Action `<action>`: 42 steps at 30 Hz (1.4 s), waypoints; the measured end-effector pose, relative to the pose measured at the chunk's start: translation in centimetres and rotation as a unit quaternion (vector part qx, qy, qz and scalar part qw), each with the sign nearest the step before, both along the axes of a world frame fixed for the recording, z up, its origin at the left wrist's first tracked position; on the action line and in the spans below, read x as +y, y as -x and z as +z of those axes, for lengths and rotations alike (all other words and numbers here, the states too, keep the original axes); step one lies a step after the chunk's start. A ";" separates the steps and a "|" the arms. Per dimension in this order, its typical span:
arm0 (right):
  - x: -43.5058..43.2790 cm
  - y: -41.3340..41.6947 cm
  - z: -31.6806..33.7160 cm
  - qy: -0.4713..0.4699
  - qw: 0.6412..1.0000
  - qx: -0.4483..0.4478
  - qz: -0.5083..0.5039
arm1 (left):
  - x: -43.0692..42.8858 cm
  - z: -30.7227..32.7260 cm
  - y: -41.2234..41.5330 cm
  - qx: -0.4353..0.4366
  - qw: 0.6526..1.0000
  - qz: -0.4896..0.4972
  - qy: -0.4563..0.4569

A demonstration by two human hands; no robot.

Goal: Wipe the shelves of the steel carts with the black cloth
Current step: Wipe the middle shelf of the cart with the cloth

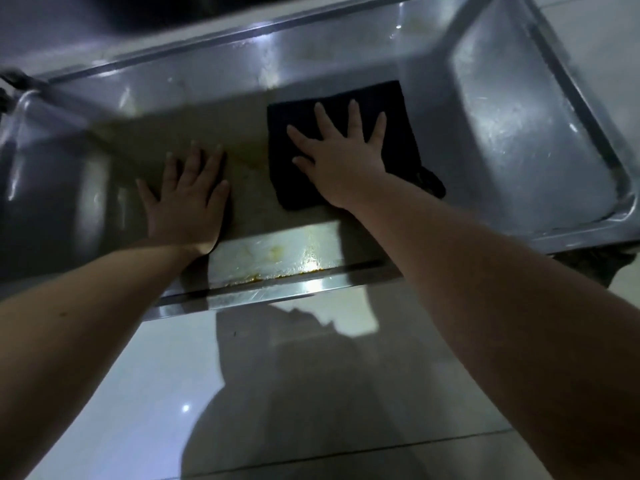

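The black cloth [403, 133] lies flat on the steel cart shelf [519, 133], under the right hand [341, 157], whose grip is released: fingers spread, palm pressing down. The left hand [188, 199], grip also released, rests flat on bare steel at the cloth's 8 o'clock. With nothing pinching the cloth, a fast stroke may bunch it or slide the palm off. The orange residue [256, 278] along the rim [329, 284] at 6 o'clock could be missed.
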State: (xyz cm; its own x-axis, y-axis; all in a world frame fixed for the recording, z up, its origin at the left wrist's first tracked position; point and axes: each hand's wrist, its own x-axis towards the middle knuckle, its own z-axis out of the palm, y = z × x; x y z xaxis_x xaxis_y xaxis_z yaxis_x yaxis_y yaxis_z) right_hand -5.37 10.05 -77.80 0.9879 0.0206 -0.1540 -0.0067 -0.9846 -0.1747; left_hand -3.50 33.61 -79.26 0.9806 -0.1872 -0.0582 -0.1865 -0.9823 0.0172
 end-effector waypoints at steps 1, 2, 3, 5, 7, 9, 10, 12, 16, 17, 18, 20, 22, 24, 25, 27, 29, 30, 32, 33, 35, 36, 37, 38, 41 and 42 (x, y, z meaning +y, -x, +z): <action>0.2 1.0 0.1 0.001 1.000 0.002 0.011 | 0.0 0.1 -0.1 0.002 1.000 0.000 0.002; 0.3 2.0 0.2 0.003 1.000 0.010 0.024 | 0.0 0.1 0.0 0.004 1.000 0.000 0.004; 0.5 3.0 0.4 0.006 0.999 0.021 0.036 | 0.1 0.1 0.0 0.007 1.000 0.001 0.006; 0.6 4.6 0.7 0.013 0.997 0.047 0.056 | 0.1 0.2 0.1 0.012 1.000 0.001 0.010; 0.8 5.9 1.2 0.019 0.994 0.084 0.065 | -0.1 0.3 0.1 0.019 1.000 0.002 0.012; 1.4 7.0 1.8 0.026 0.988 0.140 0.064 | 0.0 0.4 0.3 0.021 1.000 0.002 0.015; 1.7 7.5 2.0 0.028 0.984 0.167 0.061 | -0.1 0.4 0.3 0.020 1.000 0.000 0.019; 2.5 8.6 2.2 0.034 0.978 0.200 0.058 | 0.1 0.3 0.4 0.016 0.999 -0.003 0.029; 3.3 9.5 1.8 0.056 0.976 0.201 0.055 | 0.6 0.1 0.5 0.013 0.999 -0.001 0.046; 3.3 9.5 1.7 0.056 0.978 0.196 0.053 | 0.5 0.1 0.5 0.014 0.999 -0.002 0.052; 3.3 9.6 1.7 0.050 0.980 0.187 0.049 | 0.6 0.2 0.5 0.021 0.998 -0.006 0.063; 3.3 10.1 1.6 0.031 0.986 0.161 0.038 | 1.2 0.8 0.3 0.044 0.994 -0.018 0.099; 3.8 10.6 1.5 0.052 0.989 0.132 0.039 | 2.5 1.4 0.2 0.075 0.990 -0.034 0.114; 4.3 10.8 1.6 0.076 0.989 0.125 0.036 | 3.4 1.7 0.4 0.080 0.991 -0.057 0.092; 4.5 10.7 1.6 0.076 0.988 0.129 0.033 | 3.9 1.6 0.6 0.069 0.993 -0.062 0.075; 5.0 10.7 1.6 0.067 0.987 0.143 0.030 | 4.6 1.0 1.1 0.033 0.997 -0.051 0.054; 5.2 10.6 1.5 0.057 0.987 0.146 0.029 | 5.0 0.5 1.4 0.012 0.998 -0.040 0.048; 5.3 10.2 1.3 0.054 0.988 0.140 0.030 | 5.0 0.4 1.3 0.008 0.998 -0.036 0.047; 5.5 8.5 1.1 0.050 0.990 0.127 0.031 | 4.9 0.3 1.3 0.002 0.999 -0.024 0.046; 5.8 7.0 1.1 0.049 0.991 0.125 0.023 | 4.8 0.2 1.4 -0.005 0.999 -0.020 0.046; 6.6 3.7 0.9 0.043 0.993 0.110 0.002 | 4.7 0.0 1.6 -0.024 0.998 -0.013 0.051; 6.9 1.9 0.8 0.041 0.995 0.096 -0.007 | 4.7 -0.1 1.7 -0.032 0.998 -0.008 0.056; 7.3 0.0 0.9 0.034 0.995 0.089 -0.019 | 4.7 -0.1 1.7 -0.035 0.998 -0.002 0.059; 7.7 -1.9 1.1 0.025 0.995 0.089 -0.032 | 4.7 -0.1 1.7 -0.033 0.998 0.004 0.061; 7.9 -7.4 1.1 0.029 0.989 0.139 -0.039 | 4.7 -0.1 1.5 -0.020 0.997 0.012 0.069; 7.8 -8.3 1.2 0.037 0.988 0.148 -0.035 | 4.7 0.0 1.4 -0.015 0.997 0.010 0.068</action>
State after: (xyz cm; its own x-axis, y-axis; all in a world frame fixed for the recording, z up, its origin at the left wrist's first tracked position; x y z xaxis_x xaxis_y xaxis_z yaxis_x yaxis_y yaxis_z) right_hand 2.91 17.89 -76.57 0.8982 -0.0675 -0.4343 -0.1142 -0.9900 -0.0825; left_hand -4.86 38.27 -79.27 0.9852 -0.1714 -0.0032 -0.1692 -0.9748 0.1457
